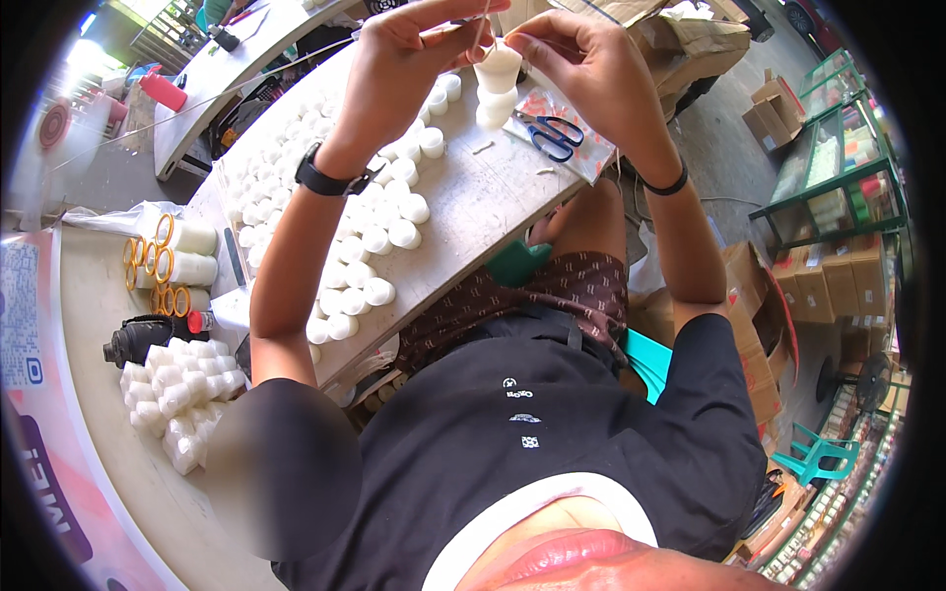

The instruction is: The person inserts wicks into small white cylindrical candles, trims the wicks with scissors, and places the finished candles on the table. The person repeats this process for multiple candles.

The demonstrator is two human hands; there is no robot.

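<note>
At the top of the view, my left hand (pixel 409 54) is closed, pinching a thin white string (pixel 484 22) between thumb and fingers. My right hand (pixel 581 59) is closed too, its thumb and fingertip pressed together at the upper rim of a white, waxy, bulging candle-like piece (pixel 498 74). Whatever those right fingertips pinch is too small to make out. The white piece is upright, narrowing between rounded sections, over the table edge area. Close by, dark-blue-handled scissors (pixel 554 136) lie on a clear printed plastic bag (pixel 581 163).
Many small white rounded cylinders (pixel 374 238) cover the table (pixel 473 222) left of my hands. Left of it are wrapped white pieces (pixel 177 389), a black bottle (pixel 143 340), and white rolls with yellow rings (pixel 187 236). Cardboard boxes (pixel 833 276) and a green-framed shelf (pixel 838 167) stand right.
</note>
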